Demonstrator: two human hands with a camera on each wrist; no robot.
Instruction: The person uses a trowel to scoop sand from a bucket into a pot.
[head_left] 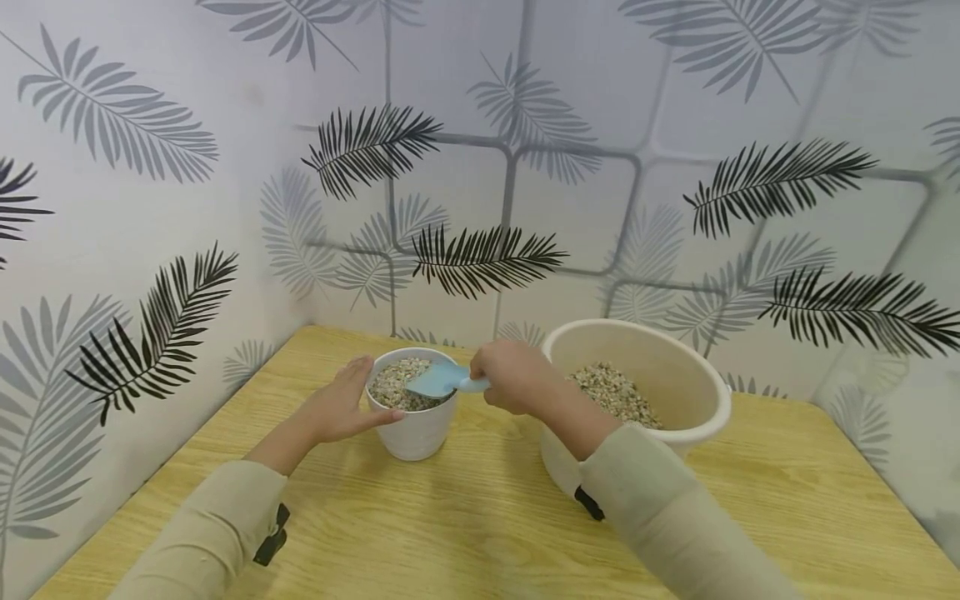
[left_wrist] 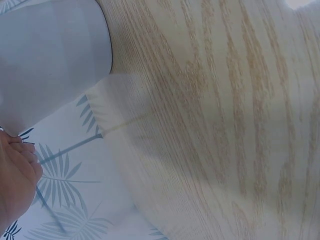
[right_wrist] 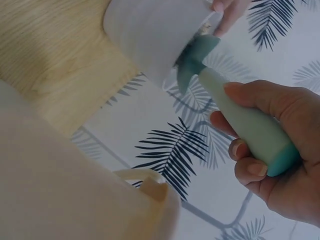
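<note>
A white pot (head_left: 415, 435), filled nearly to the rim with grainy gravel (head_left: 395, 382), stands on the table left of centre. My left hand (head_left: 341, 406) holds it at the left, thumb across the near side of the rim and fingers around the far left side. In my right hand (head_left: 513, 377) is a small light blue shovel (head_left: 435, 380), gripped by its handle. Its blade lies over the gravel inside the pot's rim. The right wrist view shows fingers and thumb wrapped around the pale green handle (right_wrist: 242, 122); the blade's tip is hidden there.
A large cream bucket (head_left: 708, 429) stands to the right, under my right forearm, with more gravel (head_left: 615, 393) inside. The wood-grain table (head_left: 465, 533) meets leaf-patterned walls (head_left: 480, 208) at the back and left.
</note>
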